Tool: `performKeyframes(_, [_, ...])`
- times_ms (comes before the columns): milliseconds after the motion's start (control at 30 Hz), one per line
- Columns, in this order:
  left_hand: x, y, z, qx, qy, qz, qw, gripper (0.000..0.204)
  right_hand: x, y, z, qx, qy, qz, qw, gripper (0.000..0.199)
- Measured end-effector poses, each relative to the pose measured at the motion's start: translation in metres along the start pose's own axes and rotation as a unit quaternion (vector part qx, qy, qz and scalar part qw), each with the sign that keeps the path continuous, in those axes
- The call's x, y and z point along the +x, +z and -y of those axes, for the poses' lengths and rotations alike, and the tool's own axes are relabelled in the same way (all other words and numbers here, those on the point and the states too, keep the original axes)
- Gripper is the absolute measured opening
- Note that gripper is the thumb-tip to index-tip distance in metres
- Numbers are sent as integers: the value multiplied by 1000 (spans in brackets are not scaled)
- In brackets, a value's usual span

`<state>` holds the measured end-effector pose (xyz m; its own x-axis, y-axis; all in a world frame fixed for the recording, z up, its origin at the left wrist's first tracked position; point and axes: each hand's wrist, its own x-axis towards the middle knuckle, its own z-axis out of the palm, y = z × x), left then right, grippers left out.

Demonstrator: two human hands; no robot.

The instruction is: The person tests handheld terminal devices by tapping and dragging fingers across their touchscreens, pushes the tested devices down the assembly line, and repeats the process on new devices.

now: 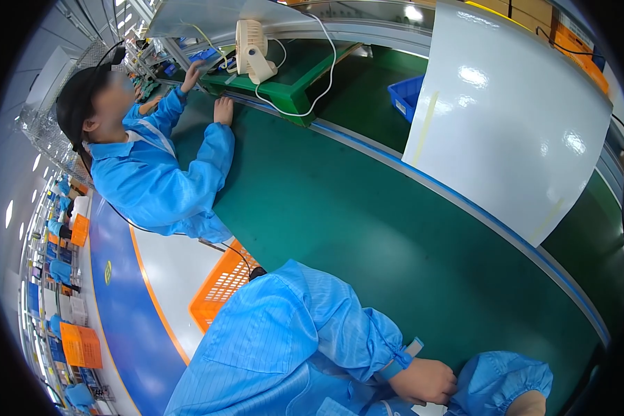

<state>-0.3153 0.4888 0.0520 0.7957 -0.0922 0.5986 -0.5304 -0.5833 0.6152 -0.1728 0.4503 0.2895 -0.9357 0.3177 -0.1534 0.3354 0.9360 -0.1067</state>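
The left hand [423, 381] has its fingers curled inward, close against the right sleeve [503, 374]; whether they pinch anything I cannot tell. Of the right hand [527, 404] only a part by the cuff shows, cut off by the lower edge, so its state cannot be told. A small white piece [430, 410] lies just below the left hand's fingers, also cut by that edge; it is unclear whether it is held.

Ahead of both hands the green tabletop [291, 194] stretches bare, with wide room forward and forward-left. Its far border is a blue-striped rail [464, 199], curving round to the right of the hands. Past that rail, straight ahead and well apart, hangs a pale glossy panel [506, 125], with a blue bin [405, 97] beside its left edge.

Farther forward-left, a white fan [251, 48] stands on a green platform [301, 104] at the rail. Nearer that side, a co-worker [159, 173] rests a forearm on the tabletop. Left of the hands, an orange basket [218, 288] sits beyond the tabletop's near edge, partly behind the wearer's sleeve.
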Motion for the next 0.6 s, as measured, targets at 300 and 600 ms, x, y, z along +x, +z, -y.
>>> performKeyframes(300, [-4,3,2,-11,-14,-18,1000,23,-1,-4,-1,-29,14,79,996,43])
performKeyframes(600, [1,-1,0,-24,2,-14,1000,23,-3,-1,-11,-218,-100,-3,971,49])
